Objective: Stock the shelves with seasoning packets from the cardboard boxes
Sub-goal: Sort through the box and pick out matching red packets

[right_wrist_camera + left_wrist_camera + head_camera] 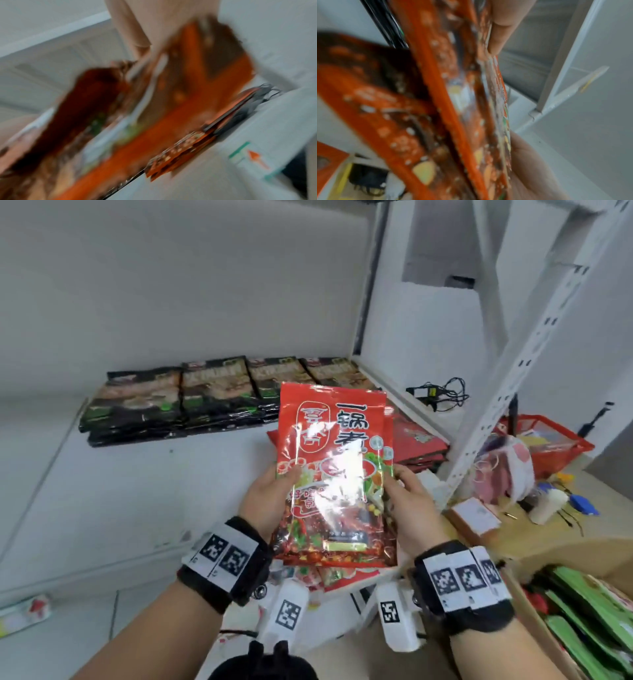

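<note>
Both hands hold a small stack of red seasoning packets [334, 474] upright over the white shelf [144, 474]. My left hand [274, 494] grips the stack's left edge, thumb on the front. My right hand [407, 498] holds the right edge with curled fingers. The left wrist view shows the red packets [453, 108] edge-on, blurred, with a finger [501, 32] on them. The right wrist view is blurred, with the red packets [171, 108] filling it. Behind the held stack, red packets [418, 443] lie on the shelf. Black packets [205, 395] lie in a row at the shelf's back.
A white perforated upright [513, 371] stands at the right. An open cardboard box [582, 611] with green packets is at the lower right. A red basket [548, 440] and clutter sit on the floor beyond. A black charger with cable [438, 393] lies behind the shelf.
</note>
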